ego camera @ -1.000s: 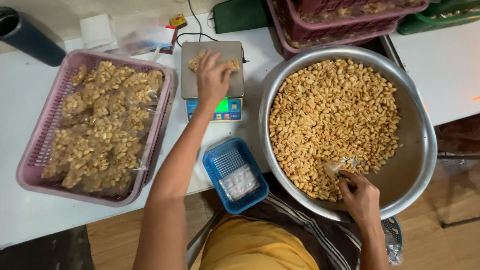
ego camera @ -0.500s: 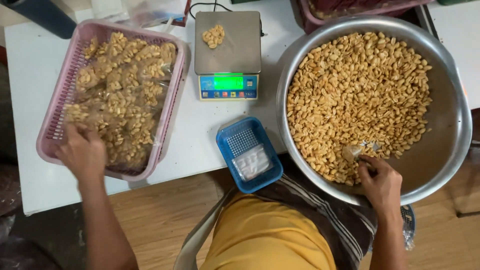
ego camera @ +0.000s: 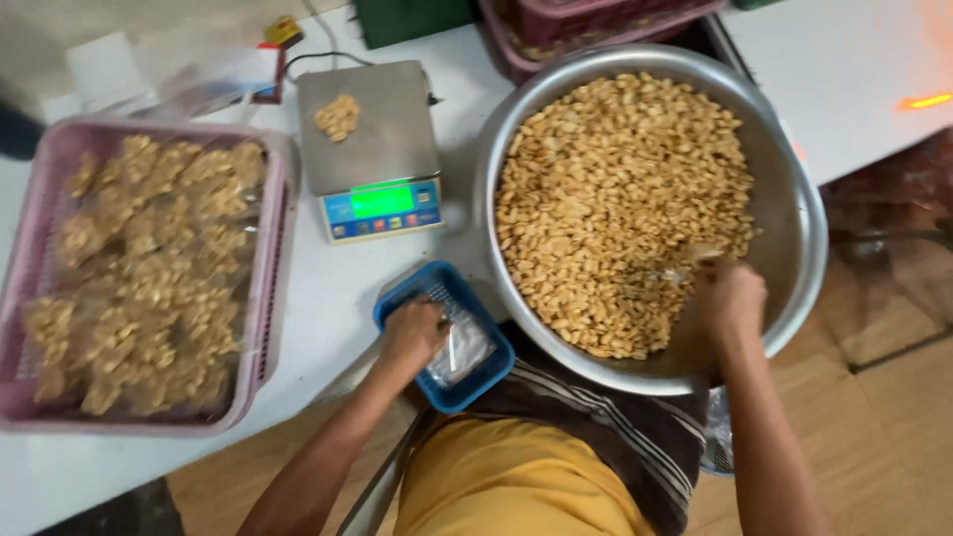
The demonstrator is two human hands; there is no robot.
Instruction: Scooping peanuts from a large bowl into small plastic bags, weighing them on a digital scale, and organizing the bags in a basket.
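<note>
The small blue basket (ego camera: 444,335) sits at the table's near edge, holding clear empty bags (ego camera: 463,349). The left hand (ego camera: 412,335) reaches in, fingers curled onto the bags; whether they pinch one I cannot tell. The right hand (ego camera: 730,298) grips a scoop (ego camera: 685,270) in the big steel bowl of fried snacks (ego camera: 625,208). A small heap (ego camera: 338,116) lies on the digital scale (ego camera: 372,149), unbagged. The pink basket (ego camera: 149,268) already holds many filled packets; the bowl remains nearly full.

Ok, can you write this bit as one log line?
left hand: in blue basket, on clear bags | right hand: scoop in nuts, steel bowl | scale: few nuts
</note>
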